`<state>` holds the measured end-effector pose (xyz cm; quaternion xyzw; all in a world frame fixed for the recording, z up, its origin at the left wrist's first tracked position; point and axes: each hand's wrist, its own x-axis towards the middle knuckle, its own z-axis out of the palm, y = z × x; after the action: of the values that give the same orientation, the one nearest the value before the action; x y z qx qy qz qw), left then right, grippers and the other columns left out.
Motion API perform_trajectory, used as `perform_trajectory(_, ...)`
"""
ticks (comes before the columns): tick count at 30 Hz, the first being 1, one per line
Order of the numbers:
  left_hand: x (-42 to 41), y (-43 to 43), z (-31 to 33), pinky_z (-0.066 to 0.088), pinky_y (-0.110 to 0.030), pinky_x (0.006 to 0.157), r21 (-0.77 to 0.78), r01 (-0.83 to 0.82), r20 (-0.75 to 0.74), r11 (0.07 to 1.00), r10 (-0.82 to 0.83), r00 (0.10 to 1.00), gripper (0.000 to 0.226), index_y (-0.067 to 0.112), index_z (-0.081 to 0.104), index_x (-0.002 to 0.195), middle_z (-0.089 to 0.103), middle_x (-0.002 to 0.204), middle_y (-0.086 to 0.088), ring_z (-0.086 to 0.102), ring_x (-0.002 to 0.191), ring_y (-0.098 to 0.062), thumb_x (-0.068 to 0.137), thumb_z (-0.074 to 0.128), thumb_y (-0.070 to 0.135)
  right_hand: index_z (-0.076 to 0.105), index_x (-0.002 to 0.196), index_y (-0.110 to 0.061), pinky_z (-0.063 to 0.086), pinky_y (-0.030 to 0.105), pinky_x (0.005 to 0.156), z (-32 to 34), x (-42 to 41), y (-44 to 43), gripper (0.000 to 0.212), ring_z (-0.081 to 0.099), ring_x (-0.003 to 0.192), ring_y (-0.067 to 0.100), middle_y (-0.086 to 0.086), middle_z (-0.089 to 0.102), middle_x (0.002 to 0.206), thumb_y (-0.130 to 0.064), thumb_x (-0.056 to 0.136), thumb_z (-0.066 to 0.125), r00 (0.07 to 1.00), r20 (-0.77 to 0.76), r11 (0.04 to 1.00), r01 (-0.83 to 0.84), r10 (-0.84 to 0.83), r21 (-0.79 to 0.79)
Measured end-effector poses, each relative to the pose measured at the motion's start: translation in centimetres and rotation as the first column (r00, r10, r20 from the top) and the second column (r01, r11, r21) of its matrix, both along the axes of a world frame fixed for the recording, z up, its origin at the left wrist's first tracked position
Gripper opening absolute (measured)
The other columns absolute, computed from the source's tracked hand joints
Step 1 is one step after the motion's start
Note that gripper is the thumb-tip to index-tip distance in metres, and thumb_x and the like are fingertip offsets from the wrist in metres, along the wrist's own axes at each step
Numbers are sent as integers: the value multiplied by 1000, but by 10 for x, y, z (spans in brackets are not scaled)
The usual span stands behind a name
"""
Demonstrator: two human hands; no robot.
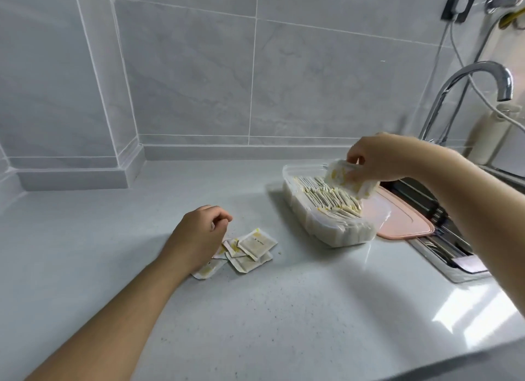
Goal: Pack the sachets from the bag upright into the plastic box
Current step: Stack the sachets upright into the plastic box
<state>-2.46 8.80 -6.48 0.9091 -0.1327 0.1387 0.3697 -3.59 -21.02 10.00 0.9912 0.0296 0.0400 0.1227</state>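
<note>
- Resting on the worktop [284,309], my left grip [199,238] lies loosely curled and empty, partly over the loose sachets [250,250], ready, I judge, to feed them.
- Beyond, the clear plastic box [298,214] holds rows standing on edge.
- Farther, my right grip [380,159] clamps a sachet bundle [339,176] over its far end, likely to slot in upright.

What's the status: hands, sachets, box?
Right hand grips a sachet bundle over the plastic box, nearly full. Left hand loosely curled at loose sachets on the counter. Nothing in the way.

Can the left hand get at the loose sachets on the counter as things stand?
Probably yes: the left hand rests right against the loose sachets, apparently empty, with nothing lying over them.
</note>
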Motion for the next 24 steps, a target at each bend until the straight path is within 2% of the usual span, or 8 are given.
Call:
perform_trajectory(3,-1,-1,1,37,-15,64,1,-4,8,1000,4,1000,19,26,68,94,62,91,15,53,71,-1,92,51,17,71,96,-18,57,36,75,2,6,-10,26,66,75,19,-1,71,79,-39,82,63,985,-146,991,76,-92,-114)
perform_trajectory(6,-2,-1,0,37,-16,63,2,2,12,1000,-2,1000,19,26,68,94,63,91,15,52,70,-1,92,52,17,70,97,-12,50,25,55,-2,10,-7,29,59,57,14,-1,64,67,-37,83,69,954,-257,981,119,-156,-153)
perform_trajectory(8,-2,0,0,37,-17,63,-2,5,13,1000,-5,1000,18,26,68,93,63,90,15,52,69,-1,92,52,17,65,94,-10,44,22,52,-2,13,-5,29,54,56,13,-1,58,64,-36,82,71,938,-276,971,163,-208,-176)
perform_trajectory(13,0,1,-1,37,-18,63,-8,0,10,1000,0,1000,18,27,68,92,63,90,13,53,68,-4,92,53,17,57,99,-17,51,31,81,-9,26,5,33,56,84,21,-4,49,75,-37,79,74,911,-287,927,201,-296,-317)
perform_trajectory(17,-1,1,-1,36,-18,62,-2,4,19,1000,-4,1000,18,27,68,90,62,88,14,52,67,-4,91,53,17,58,106,-25,49,32,87,-15,37,17,40,57,94,23,-6,49,80,-41,75,77,883,-314,881,195,-349,-431)
perform_trajectory(20,-1,1,0,37,-18,63,3,-1,24,1000,1,1000,18,26,69,90,62,88,13,53,68,-5,91,53,17,63,104,-19,49,35,97,-23,46,28,40,61,103,22,-6,58,88,-40,73,79,835,-384,846,165,-394,-507)
perform_trajectory(22,-1,1,1,39,-19,64,1,-1,26,1000,1,1000,18,25,69,90,63,89,13,54,69,-5,91,53,16,66,95,-18,48,35,99,-29,50,34,31,61,98,21,-6,60,88,-39,75,78,815,-422,837,134,-398,-530)
perform_trajectory(24,-2,1,2,41,-20,65,-9,1,29,1000,-1,1000,19,25,69,91,63,89,12,55,70,-7,91,53,16,67,103,-16,50,31,91,-31,51,34,33,59,90,21,-3,60,91,-38,80,74,823,-430,860,129,-370,-493)
